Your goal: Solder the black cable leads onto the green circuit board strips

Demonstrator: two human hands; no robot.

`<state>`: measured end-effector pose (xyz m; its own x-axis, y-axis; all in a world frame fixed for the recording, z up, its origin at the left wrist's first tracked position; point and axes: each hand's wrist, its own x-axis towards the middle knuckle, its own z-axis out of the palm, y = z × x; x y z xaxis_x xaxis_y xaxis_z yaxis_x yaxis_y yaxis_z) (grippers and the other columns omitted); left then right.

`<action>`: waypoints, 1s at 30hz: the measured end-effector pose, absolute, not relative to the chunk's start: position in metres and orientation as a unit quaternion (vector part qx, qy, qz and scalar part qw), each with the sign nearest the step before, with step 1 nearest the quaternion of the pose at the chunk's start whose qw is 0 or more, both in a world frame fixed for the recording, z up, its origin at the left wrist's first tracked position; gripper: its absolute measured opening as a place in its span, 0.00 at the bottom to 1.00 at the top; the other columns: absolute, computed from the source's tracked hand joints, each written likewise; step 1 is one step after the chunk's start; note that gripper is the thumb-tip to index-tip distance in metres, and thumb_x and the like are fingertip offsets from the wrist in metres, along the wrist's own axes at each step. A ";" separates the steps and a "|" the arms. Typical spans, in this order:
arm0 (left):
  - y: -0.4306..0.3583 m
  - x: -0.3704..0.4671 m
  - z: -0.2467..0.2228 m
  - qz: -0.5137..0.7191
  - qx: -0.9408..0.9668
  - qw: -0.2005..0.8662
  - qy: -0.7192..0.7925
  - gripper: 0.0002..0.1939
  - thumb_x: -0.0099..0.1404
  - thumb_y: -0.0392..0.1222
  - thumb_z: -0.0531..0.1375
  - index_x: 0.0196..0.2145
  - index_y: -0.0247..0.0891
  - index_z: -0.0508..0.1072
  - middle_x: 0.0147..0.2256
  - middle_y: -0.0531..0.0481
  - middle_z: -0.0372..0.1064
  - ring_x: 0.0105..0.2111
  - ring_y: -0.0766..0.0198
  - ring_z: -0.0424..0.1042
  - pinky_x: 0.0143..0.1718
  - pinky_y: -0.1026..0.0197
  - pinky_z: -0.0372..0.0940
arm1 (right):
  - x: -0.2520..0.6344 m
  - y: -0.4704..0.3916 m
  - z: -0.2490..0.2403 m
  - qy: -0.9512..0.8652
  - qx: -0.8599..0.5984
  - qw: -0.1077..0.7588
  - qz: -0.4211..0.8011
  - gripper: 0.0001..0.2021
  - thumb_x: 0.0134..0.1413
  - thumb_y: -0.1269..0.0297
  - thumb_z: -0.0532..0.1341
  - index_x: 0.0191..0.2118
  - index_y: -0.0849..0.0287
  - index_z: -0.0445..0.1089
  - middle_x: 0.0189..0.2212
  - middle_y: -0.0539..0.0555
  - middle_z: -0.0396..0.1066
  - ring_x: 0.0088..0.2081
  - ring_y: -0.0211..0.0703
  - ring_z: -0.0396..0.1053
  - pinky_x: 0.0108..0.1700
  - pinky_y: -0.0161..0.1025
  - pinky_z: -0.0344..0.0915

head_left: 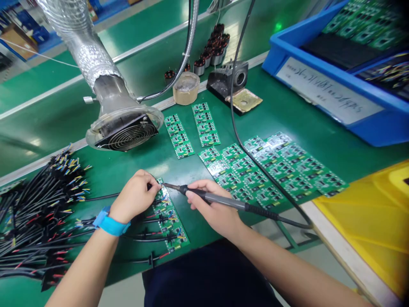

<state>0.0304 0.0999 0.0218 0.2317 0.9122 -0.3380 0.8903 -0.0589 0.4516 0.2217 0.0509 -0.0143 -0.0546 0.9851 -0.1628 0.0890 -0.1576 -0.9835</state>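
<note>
My right hand (214, 204) grips a soldering iron (207, 197), its tip at the far end of a green circuit board panel (172, 228). My left hand (139, 194), with a blue wrist strap (111, 221) on the wrist, is closed at that same end. Its fingers pinch a black cable (104, 196), whose end is mostly hidden by them. Several more black cables (143, 236) run from the left onto this panel, with thin coloured wires at its pads. The iron's cord (295, 221) trails from the handle toward the right.
A fume extractor hood (128, 132) hangs low beyond my left hand. Piled cables (41, 204) lie left; more board panels (268, 170) lie right. Beyond are a tape roll (185, 90), a soldering iron stand (228, 81) and copper-wound motor parts (217, 53). A blue bin (332, 98) stands far right.
</note>
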 end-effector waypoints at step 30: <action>0.102 0.034 0.022 0.000 0.692 0.271 0.670 0.11 0.56 0.45 0.55 0.22 0.38 0.72 0.29 0.47 0.69 0.33 0.59 0.69 0.36 0.59 0.62 | 0.223 0.060 -0.018 -0.473 -0.530 0.423 0.563 0.08 0.48 0.62 0.60 0.35 0.59 0.68 0.23 0.49 0.71 0.25 0.38 0.72 0.30 0.37 0.69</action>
